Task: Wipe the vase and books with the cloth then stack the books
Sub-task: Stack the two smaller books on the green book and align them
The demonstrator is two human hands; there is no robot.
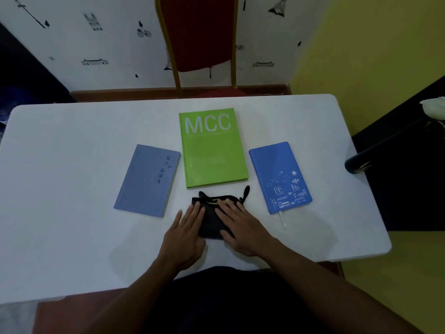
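Note:
Three books lie flat on the white table (72, 165). A grey-blue book (147, 180) is on the left, a green book marked MCC (212, 148) in the middle, a bright blue notebook (279, 177) on the right. A folded black cloth (212, 213) with a yellow edge lies near me, in front of the green book. My left hand (185, 239) rests flat on the cloth's left side, fingers apart. My right hand (240, 227) lies flat on its right side. No vase that I can tell is in view.
A red chair (199, 32) with a gold frame stands behind the table's far edge. A dark tube-like object (356, 165) sticks in at the table's right edge, with something white (433, 109) beyond it. A dark seat is at the far left.

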